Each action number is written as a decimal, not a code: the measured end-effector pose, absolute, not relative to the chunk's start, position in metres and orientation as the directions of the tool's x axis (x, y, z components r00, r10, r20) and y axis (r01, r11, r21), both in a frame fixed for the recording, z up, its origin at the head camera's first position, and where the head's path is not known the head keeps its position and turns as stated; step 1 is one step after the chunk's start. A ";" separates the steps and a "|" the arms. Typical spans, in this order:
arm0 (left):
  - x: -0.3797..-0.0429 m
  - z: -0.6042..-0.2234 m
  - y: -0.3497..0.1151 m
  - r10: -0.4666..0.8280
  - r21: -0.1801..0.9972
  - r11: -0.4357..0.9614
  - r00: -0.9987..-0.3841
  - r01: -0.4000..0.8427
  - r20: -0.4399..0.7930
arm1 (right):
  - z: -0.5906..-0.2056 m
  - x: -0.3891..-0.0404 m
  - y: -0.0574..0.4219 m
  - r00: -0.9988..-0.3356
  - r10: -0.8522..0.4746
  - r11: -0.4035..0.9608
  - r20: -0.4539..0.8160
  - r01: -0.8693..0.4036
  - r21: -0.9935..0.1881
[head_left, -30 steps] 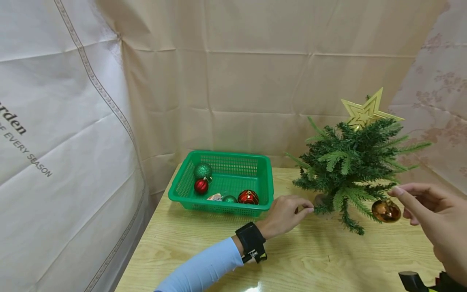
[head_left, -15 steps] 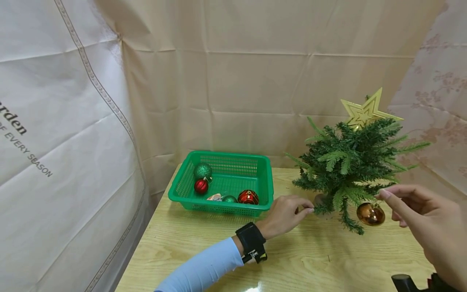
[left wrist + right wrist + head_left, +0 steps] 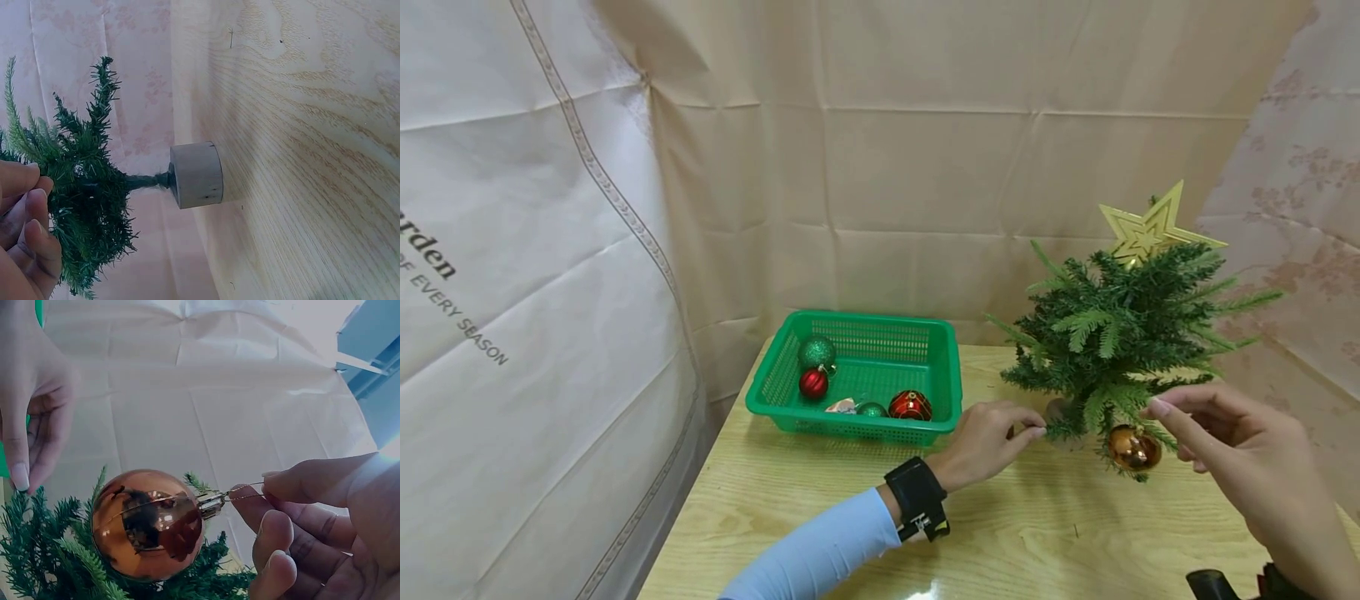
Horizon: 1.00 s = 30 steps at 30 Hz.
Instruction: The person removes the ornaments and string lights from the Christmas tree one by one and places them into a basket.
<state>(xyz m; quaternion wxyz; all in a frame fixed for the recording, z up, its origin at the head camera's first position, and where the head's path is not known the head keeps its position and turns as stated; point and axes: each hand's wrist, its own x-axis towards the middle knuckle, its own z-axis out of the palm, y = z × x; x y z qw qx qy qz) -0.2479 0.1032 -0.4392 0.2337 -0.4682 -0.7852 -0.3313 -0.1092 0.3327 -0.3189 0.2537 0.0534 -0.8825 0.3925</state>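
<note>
A small artificial Christmas tree (image 3: 1120, 333) stands on the right of the table, a gold star (image 3: 1150, 229) at its top. The left wrist view shows its round grey base (image 3: 197, 175). My left hand (image 3: 988, 442) pinches the tip of a low branch on the tree's left side. My right hand (image 3: 1243, 450) pinches the thin gold string loop (image 3: 244, 492) of a shiny copper-coloured bauble (image 3: 147, 525). In the head view the bauble hangs in front of the lower right branches; whether it touches them I cannot tell.
A green plastic basket (image 3: 957, 367) stands left of the tree. Inside lie a glittery green bauble (image 3: 817, 352), a small red one (image 3: 813, 383), a patterned red one (image 3: 910, 405) and other ornaments. Cloth sheets (image 3: 925, 167) hang behind and beside the table (image 3: 1000, 533).
My right hand has moved left with the copper bauble, from the tree's right side to in front of its lower branches. The left hand has stayed on its branch.
</note>
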 end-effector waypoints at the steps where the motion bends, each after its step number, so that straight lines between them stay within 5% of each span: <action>1: -0.248 -0.439 0.103 0.579 0.301 0.343 -0.453 0.890 0.678 | -0.320 -0.109 0.332 -0.868 0.100 0.691 0.487 -0.292 -0.662; 19: -0.243 -0.430 0.101 0.523 0.404 0.231 -0.463 0.885 0.716 | -0.328 -0.111 0.314 -0.916 0.007 0.707 0.401 -0.279 -0.649; 30: -0.229 -0.406 0.107 0.556 0.280 0.005 -0.235 0.960 0.797 | -0.330 -0.116 0.300 -0.924 -0.059 0.695 0.378 -0.309 -0.649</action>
